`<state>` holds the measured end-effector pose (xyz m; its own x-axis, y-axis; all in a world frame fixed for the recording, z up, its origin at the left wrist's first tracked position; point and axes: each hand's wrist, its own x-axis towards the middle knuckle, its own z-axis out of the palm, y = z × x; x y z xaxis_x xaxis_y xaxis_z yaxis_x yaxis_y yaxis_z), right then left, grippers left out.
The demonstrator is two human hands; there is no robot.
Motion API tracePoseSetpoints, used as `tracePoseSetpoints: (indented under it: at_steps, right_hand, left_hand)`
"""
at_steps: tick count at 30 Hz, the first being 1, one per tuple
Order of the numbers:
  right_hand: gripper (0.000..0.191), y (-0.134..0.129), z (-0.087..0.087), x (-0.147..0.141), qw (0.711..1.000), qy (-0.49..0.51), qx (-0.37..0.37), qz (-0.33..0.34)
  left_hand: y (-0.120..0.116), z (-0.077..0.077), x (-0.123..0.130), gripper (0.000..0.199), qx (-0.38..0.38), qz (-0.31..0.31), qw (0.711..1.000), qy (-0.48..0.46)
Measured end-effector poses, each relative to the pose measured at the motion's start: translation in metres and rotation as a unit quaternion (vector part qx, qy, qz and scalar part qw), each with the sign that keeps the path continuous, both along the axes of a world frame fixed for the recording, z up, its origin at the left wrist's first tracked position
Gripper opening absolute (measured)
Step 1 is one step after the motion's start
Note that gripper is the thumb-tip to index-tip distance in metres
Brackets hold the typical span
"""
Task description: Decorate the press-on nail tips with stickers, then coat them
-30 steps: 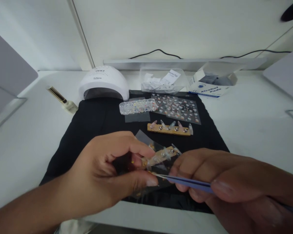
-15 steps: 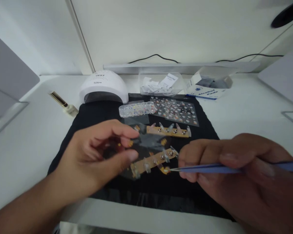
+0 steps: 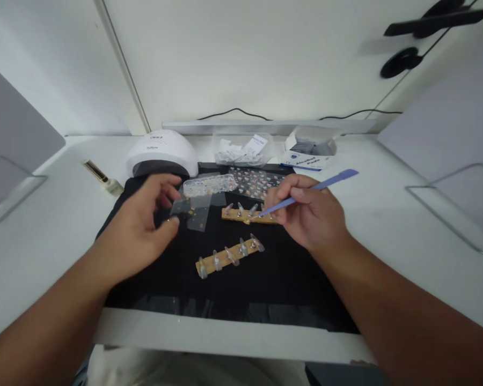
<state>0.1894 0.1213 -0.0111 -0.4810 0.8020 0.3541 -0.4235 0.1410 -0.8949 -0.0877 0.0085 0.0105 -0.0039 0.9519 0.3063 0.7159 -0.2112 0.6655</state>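
Note:
My left hand [image 3: 147, 228] is over the left of the black mat, thumb and fingers apart, holding nothing. Beside its fingertips lies a clear sticker sheet [image 3: 197, 217] with small gold designs. Between the fingers of my right hand [image 3: 306, 212] is a pair of blue tweezers [image 3: 287, 201], its tip pointing left and down. A small gold sticker [image 3: 247, 220] shows at that tip, in front of the rear nail display strip [image 3: 227, 214]; my right hand hides that strip's right end. Closer to me, a second display strip [image 3: 221, 262] carries several clear nail tips and lies slanted.
The black mat [image 3: 153, 292] covers the white desk's middle. Behind are a white nail lamp [image 3: 163, 150], a clear rhinestone case [image 3: 209, 185], another sticker sheet [image 3: 251, 181], a tub of packets [image 3: 243, 153] and an alcohol pads box [image 3: 309, 153]. A polish bottle [image 3: 111, 186] stands left.
My left hand has let go of the clear sticker sheet, which now lies on the mat, and drawn back left. The tweezers have moved away with a gold sticker toward the rear strip.

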Motion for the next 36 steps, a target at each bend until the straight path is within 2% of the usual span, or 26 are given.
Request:
tracePoseSetpoints:
  at_steps: [3,6,8,11,15,18,21,24,26,28,32,36]
  right_hand:
    - [0.021,0.009,-0.009,0.008,0.999,-0.010,0.000,0.036]
    - [0.029,0.014,-0.017,0.014,0.997,-0.028,0.000,0.067]
    - [0.036,0.015,-0.021,0.015,0.996,-0.039,-0.002,0.078]
    - [0.036,0.013,-0.025,0.013,0.995,-0.048,-0.003,0.084]
    - [0.037,0.009,-0.023,0.008,0.995,-0.045,0.006,0.085]
    - [0.031,0.002,-0.012,0.005,0.996,-0.032,0.016,0.080]
    - [0.021,-0.011,0.011,0.005,0.997,-0.026,0.016,0.064]
    - [0.016,-0.025,0.034,0.010,0.997,-0.053,0.002,0.059]
    - [0.016,-0.032,0.039,0.016,0.995,-0.074,-0.010,0.060]
    - [0.016,-0.036,0.035,0.021,0.994,-0.090,-0.026,0.061]
    - [0.013,-0.036,0.008,0.025,0.988,-0.113,-0.067,0.079]
    - [0.013,-0.029,-0.010,0.023,0.980,-0.126,-0.107,0.113]
  left_hand:
    - [-0.024,0.002,0.013,0.065,-0.126,-0.079,0.984,0.095]
    - [-0.033,-0.007,0.029,0.078,-0.180,-0.113,0.963,0.164]
    - [-0.032,-0.015,0.037,0.075,-0.179,-0.125,0.958,0.185]
    - [-0.029,-0.026,0.042,0.059,-0.145,-0.115,0.968,0.171]
    - [-0.027,-0.028,0.036,0.052,-0.128,-0.135,0.970,0.155]
    - [-0.024,-0.025,0.027,0.054,-0.138,-0.145,0.966,0.164]
    - [-0.020,-0.023,0.016,0.053,-0.151,-0.146,0.963,0.167]
    - [-0.017,-0.024,0.006,0.052,-0.159,-0.159,0.959,0.170]
    - [-0.017,-0.023,0.002,0.054,-0.151,-0.175,0.957,0.175]
    - [-0.020,-0.018,0.002,0.059,-0.136,-0.191,0.955,0.184]
    - [-0.026,0.005,0.018,0.063,-0.101,-0.212,0.953,0.191]
    - [-0.020,0.023,0.051,0.042,-0.111,-0.250,0.943,0.189]
